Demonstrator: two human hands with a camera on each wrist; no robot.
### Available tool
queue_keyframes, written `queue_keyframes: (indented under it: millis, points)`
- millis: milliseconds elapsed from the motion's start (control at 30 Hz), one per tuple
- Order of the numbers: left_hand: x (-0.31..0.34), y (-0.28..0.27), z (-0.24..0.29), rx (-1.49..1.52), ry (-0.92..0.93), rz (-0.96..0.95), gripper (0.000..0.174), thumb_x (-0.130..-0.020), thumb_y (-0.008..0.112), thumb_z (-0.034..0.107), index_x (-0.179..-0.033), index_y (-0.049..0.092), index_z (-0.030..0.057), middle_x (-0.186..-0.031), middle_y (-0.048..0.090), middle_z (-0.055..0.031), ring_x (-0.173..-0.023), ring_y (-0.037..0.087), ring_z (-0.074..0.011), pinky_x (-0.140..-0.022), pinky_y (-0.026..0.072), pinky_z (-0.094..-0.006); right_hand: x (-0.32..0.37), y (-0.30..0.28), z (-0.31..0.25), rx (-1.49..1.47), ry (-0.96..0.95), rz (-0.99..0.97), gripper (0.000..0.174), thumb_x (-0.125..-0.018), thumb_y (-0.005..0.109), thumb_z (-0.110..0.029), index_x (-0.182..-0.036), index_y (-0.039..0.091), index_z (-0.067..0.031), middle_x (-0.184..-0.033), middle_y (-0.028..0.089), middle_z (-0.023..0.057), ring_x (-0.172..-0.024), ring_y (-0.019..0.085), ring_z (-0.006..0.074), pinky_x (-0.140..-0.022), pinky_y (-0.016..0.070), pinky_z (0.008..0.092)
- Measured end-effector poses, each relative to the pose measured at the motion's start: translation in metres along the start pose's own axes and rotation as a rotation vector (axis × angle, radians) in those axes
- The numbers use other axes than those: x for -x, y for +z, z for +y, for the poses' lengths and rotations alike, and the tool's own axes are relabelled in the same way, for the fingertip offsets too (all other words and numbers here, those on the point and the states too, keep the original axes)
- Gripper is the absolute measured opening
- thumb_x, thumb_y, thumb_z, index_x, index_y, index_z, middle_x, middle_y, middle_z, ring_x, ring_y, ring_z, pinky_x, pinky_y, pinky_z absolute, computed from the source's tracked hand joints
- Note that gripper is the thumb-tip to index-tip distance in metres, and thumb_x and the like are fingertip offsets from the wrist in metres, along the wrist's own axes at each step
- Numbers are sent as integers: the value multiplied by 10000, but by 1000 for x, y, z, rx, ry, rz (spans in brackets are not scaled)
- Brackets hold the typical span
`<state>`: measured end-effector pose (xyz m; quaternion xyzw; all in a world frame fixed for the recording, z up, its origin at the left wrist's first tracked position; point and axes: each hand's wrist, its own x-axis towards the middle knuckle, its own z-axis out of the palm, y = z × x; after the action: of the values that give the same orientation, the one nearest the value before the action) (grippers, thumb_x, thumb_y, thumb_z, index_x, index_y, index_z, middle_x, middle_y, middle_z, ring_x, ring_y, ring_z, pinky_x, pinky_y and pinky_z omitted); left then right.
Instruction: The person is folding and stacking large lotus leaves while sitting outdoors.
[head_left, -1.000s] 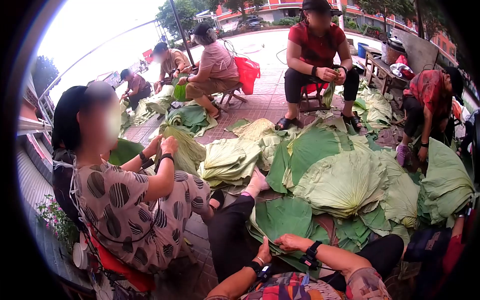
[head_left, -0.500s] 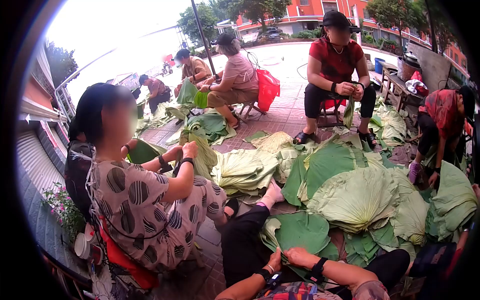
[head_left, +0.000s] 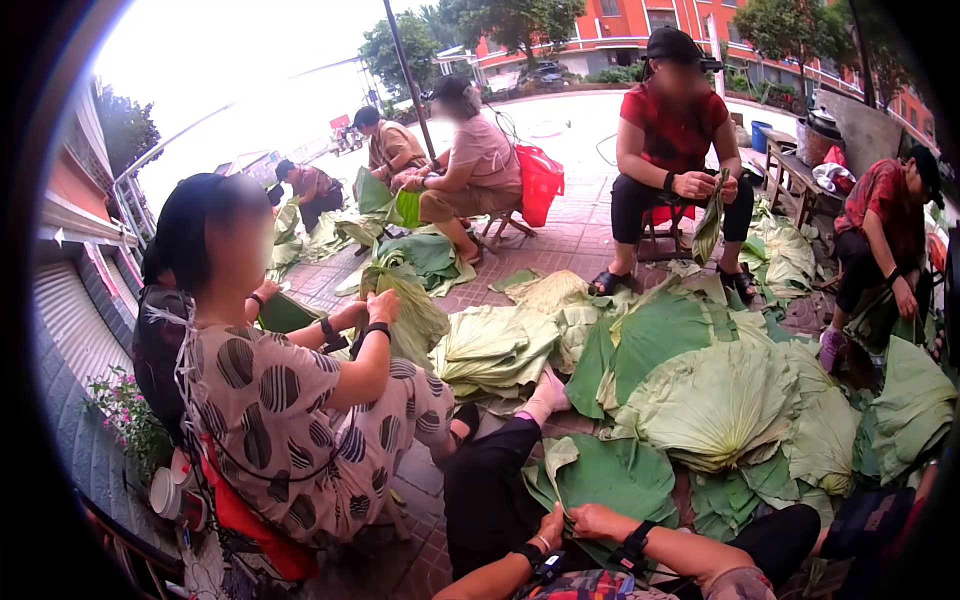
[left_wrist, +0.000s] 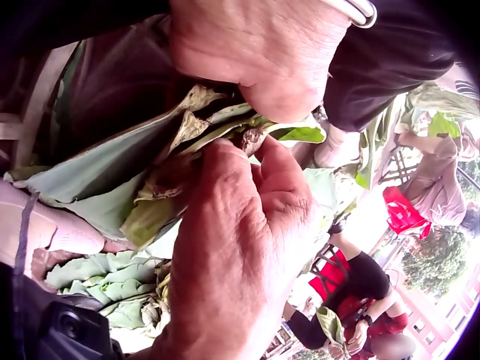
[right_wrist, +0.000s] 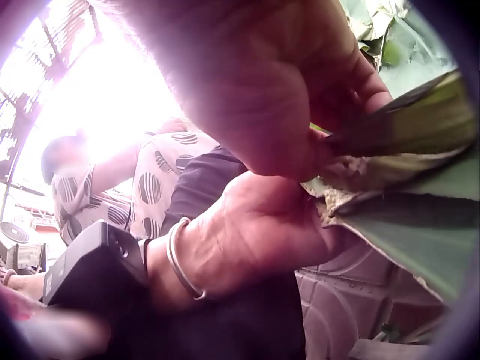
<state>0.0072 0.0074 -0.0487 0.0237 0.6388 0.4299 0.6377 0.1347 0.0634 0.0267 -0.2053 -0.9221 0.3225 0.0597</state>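
Note:
A stack of lotus leaves lies in front of me, its upper left edge folded over. My left hand, with a white bangle, holds the near edge of the leaves. Close beside it, my right hand pinches the same edge. In the left wrist view, the thumb and fingers of my right hand close on the gathered, browned leaf ends, right under my left hand. The right wrist view shows both hands meeting at the torn pale leaf base, with folded leaf spreading away from them.
A large pile of lotus leaves spreads beyond the stack, with another pile to its left. A person in a spotted outfit sits close on my left, holding a leaf. Several others sit around on stools. A wooden bench stands at the back right.
The head view has swung, shifting the scene rightward and down. Both hands stay together at the leaf edge, and the stack's folded corner has shifted. The person at far right has raised a hand.

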Motion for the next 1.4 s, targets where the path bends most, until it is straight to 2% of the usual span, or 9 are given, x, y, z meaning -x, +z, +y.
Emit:
queue_keyframes:
  millis: [200,267,533,700,933,1067,1167,1333,1400]
  points:
    - [23,9,11,141,-7,-88,436,-865,341,423,-971,525,42,-905,573,-97,-828,556,-242,-743,453,-380,2,-14,9,-41,-85,41,123,-665,508,-156,-678,491,-36,-606,542,167,-595,533,351,-518,429,414]
    - [23,10,11,141,69,24,385,-850,392,366,-892,538,12,-825,574,-105,-732,571,-217,-637,466,-362,2,-16,6,97,62,136,113,-688,466,-155,-679,505,-49,-604,551,154,-579,547,335,-487,431,417]
    - [37,14,18,60,109,114,410,-836,411,371,-897,538,-14,-848,577,-110,-729,576,-210,-636,468,-349,7,18,18,214,45,38,149,-698,429,-152,-755,524,-52,-673,568,168,-619,560,331,-525,443,423]
    - [33,9,23,101,74,30,550,-718,557,523,-914,548,9,-857,577,-91,-720,570,-183,-636,468,-332,4,5,12,187,13,35,125,-693,440,-161,-726,500,-58,-657,557,163,-592,551,323,-504,435,421]
    - [7,1,7,32,-33,-106,397,-663,689,373,-820,567,29,-794,589,-71,-662,572,-179,-589,473,-321,9,-4,-1,153,6,-25,127,-720,431,-162,-715,517,-68,-654,576,133,-601,566,312,-514,445,410]
    - [8,0,6,19,-54,11,241,-713,640,240,-773,562,20,-759,591,-79,-645,582,-209,-563,484,-334,9,8,3,70,-64,9,133,-730,434,-167,-721,513,-61,-649,570,137,-605,558,327,-513,440,416]
    - [-3,-5,1,42,-68,-66,233,-724,618,221,-801,553,11,-758,589,-84,-654,587,-223,-567,488,-348,8,8,0,105,-33,-3,132,-727,446,-173,-719,507,-57,-643,564,138,-605,553,328,-515,438,417]
    - [-25,-10,-5,51,-149,-80,324,-756,561,323,-874,562,22,-845,604,-105,-740,595,-239,-688,493,-368,8,6,4,137,-13,-29,115,-721,460,-171,-722,504,-65,-641,558,123,-609,550,311,-519,435,411]
    - [-27,-13,-6,106,-189,-152,341,-757,562,346,-876,567,26,-855,605,-106,-767,591,-240,-718,487,-367,6,16,17,72,-169,6,104,-732,450,-164,-718,498,-72,-643,552,111,-622,550,303,-519,432,406]
